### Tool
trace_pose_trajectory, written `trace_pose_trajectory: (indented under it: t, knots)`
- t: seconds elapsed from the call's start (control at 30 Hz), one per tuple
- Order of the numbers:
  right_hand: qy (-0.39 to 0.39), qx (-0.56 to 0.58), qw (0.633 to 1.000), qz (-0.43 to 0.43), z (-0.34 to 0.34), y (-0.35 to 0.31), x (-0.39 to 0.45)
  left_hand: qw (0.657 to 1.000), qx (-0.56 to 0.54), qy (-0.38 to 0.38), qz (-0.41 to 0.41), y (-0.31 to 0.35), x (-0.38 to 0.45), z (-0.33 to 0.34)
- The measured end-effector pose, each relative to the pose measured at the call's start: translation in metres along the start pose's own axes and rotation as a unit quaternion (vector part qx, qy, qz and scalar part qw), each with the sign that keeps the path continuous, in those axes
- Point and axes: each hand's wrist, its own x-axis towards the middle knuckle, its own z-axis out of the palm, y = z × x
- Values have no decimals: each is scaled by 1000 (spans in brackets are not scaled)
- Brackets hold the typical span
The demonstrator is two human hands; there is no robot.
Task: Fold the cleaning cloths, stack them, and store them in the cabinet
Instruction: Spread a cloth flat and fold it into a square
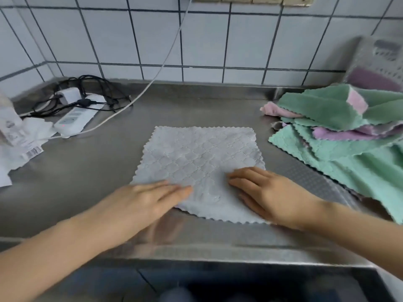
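A pale grey quilted cleaning cloth (199,158) with a zigzag edge lies spread flat in the middle of the steel counter (87,171). My left hand (148,200) presses on its near left corner with straight fingers. My right hand (270,192) lies flat on its near right part, fingers pointing left. A loose pile of green, pink and purple cloths (349,131) sits on the counter to the right, apart from both hands.
A white power strip (74,120) with a charger and tangled black cables (91,94) lies at the back left. Papers and packaging (19,149) sit at the left edge. A plastic bag with a purple cloth (377,68) leans at the back right. Tiled wall behind.
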Motion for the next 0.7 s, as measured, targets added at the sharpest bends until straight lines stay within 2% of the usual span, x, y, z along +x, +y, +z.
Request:
trace_pose_trajectory:
  t: [0.1, 0.2, 0.3, 0.37, 0.53, 0.6, 0.7]
  knots:
    - [-4, 45, 996, 74, -11, -25, -17, 995, -11, -14, -97, -1, -18, -1]
    - [-12, -19, 993, 114, -11, -50, -20, 969, -105, -11, -225, 5, -15, 6]
    - [-3, -41, 989, 143, -9, -69, -8, 930, -194, 73, -305, 6, -2, -6]
    - [8, -65, 987, 147, -8, -75, -2, 934, -178, 88, -299, 6, 0, -11]
    - [18, -52, 984, 172, -14, -57, -17, 942, -174, 38, -285, -2, -28, -7]
    - [25, -2, 986, 167, -13, -42, -32, 938, -193, 31, -285, -8, -46, -3]
    - [53, 150, 971, 179, -22, -32, -50, 939, -246, 41, -236, -7, -62, -4]
